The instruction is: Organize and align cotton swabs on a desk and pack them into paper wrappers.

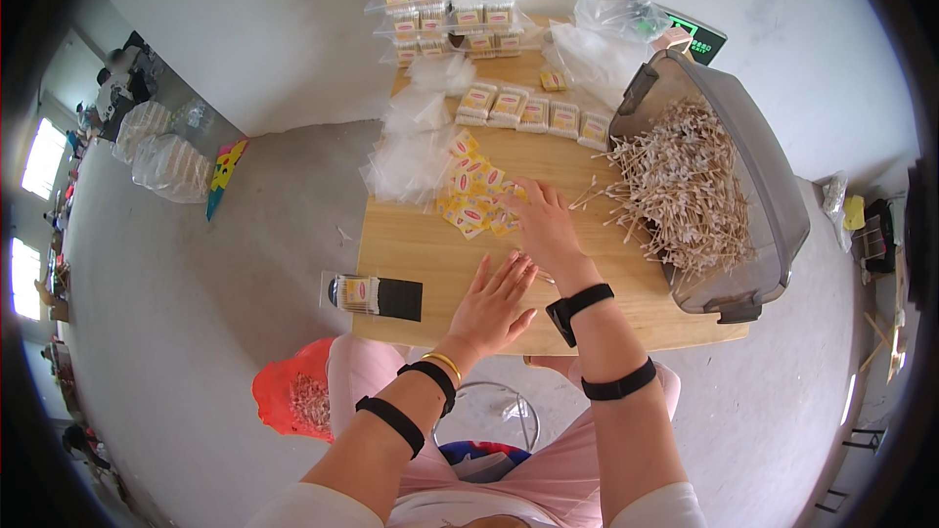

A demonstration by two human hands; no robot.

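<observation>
Far left, on the floor, I see a red bag (293, 399) with pale sticks inside, well clear of the work. On the near-left edge of the wooden table (411, 244) lies a dark flat packet (377, 295), untouched.

Now my left hand (494, 305): flat on the wood, palm down, fingers spread, gripping nothing. Just beyond it is the scatter of small yellow label cards (471, 198), overlapping in a loose heap. I judge these paper-thin, light and slippery on each other; a fingertip slide to peel one off the heap, then a pinch at its edge, looks the safest hold. Clear empty bags (411, 161) lie just left of them, limp and easily dragged along.

My right hand (543, 225) rests open on the right edge of that card heap, fingers extended over the cards; I cannot tell whether a card is pinched beneath it.

Behind, a row of filled packets (533, 114) and a stacked pile (445, 5). To the right, the grey bin (763, 186) lies tipped, spilling cotton swabs (675, 191) onto the table. A few stray swabs reach toward my right hand, light and easily knocked.
</observation>
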